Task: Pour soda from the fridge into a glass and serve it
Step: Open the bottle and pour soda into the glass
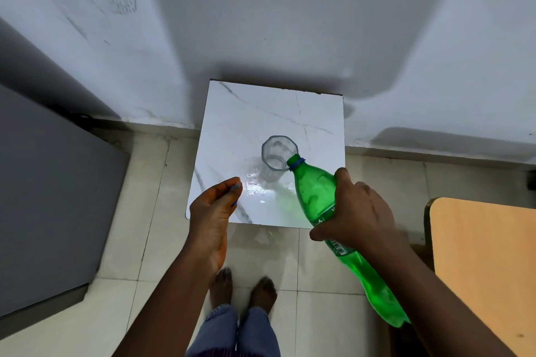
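A clear glass (278,158) stands upright on a small white marble-patterned table (232,113). My right hand (356,211) grips a green plastic soda bottle (316,197) around its middle. The bottle is tilted, its uncapped mouth with a blue ring touching the glass's near right rim. My left hand (213,211) hovers over the table's front left corner, fingers pinched on a small blue thing, apparently the bottle cap (235,195). The glass looks almost empty; I cannot tell whether liquid is flowing.
A grey fridge (49,206) fills the left side. A light wooden tabletop (487,269) sits at the right edge. A white wall stands behind the small table. My bare feet (243,290) rest on the tiled floor just before the table.
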